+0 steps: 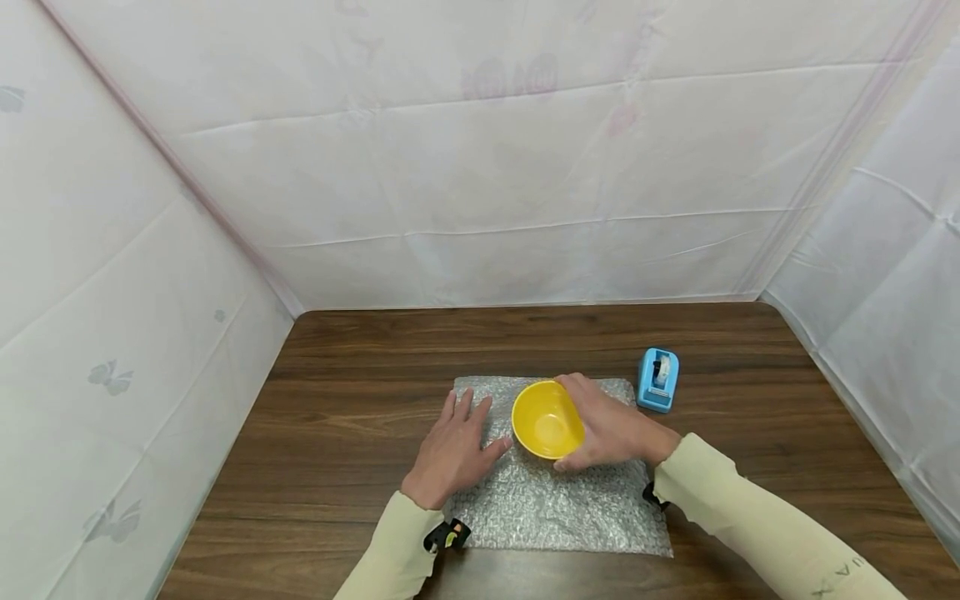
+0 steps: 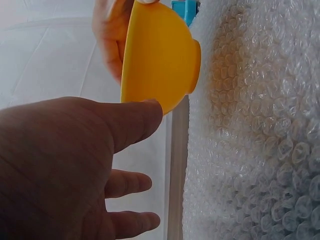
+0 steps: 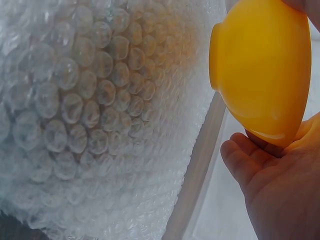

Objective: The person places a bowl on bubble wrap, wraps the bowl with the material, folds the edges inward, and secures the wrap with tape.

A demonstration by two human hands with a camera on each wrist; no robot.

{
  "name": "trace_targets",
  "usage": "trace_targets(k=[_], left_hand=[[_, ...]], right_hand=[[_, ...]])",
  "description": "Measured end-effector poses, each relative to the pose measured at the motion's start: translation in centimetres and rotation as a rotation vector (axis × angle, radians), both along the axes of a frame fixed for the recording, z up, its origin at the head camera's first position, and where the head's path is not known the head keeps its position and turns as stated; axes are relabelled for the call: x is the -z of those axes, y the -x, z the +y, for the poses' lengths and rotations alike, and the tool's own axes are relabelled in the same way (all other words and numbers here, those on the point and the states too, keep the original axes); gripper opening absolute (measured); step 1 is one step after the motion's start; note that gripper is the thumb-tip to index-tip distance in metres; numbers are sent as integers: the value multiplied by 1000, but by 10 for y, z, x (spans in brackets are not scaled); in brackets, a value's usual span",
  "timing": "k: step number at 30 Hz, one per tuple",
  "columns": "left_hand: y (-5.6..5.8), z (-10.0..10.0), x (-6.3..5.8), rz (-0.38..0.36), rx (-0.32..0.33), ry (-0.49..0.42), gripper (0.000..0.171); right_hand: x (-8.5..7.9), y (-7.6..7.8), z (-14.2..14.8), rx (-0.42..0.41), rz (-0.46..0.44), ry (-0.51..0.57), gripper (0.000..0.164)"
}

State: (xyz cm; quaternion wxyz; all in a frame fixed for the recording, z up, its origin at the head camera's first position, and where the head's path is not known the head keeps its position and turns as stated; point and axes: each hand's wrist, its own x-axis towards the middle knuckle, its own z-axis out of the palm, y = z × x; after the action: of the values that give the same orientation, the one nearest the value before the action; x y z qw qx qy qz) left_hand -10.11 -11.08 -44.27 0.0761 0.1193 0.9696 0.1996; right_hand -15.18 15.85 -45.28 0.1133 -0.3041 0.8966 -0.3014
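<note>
A yellow bowl (image 1: 538, 421), opening upward, is in my right hand (image 1: 611, 423). The right thumb lies along its near side and the fingers along its far rim. In both wrist views the bowl (image 2: 162, 57) appears to be slightly above the sheet of bubble wrap (image 1: 555, 508). My left hand (image 1: 453, 446) has its fingers spread over the left part of the sheet. Its thumb (image 2: 135, 120) points toward the bowl's left side; whether it touches the bowl I cannot tell. The right wrist view shows the right hand (image 3: 280, 180) at the bowl's side, some fingers hidden behind it.
A light-blue tape dispenser (image 1: 658, 381) stands on the brown wooden table (image 1: 345, 408), just right of the bubble wrap's far corner. White sheeting (image 1: 450, 183) hangs behind the table and along both sides.
</note>
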Motion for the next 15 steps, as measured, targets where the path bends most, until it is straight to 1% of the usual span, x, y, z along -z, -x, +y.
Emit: trace_targets(k=[9, 15], left_hand=[[1, -1, 2, -1, 7, -13, 71], [1, -1, 3, 2, 15, -12, 72]], right_hand=[[1, -4, 1, 7, 1, -15, 113], [4, -6, 1, 10, 1, -18, 112]])
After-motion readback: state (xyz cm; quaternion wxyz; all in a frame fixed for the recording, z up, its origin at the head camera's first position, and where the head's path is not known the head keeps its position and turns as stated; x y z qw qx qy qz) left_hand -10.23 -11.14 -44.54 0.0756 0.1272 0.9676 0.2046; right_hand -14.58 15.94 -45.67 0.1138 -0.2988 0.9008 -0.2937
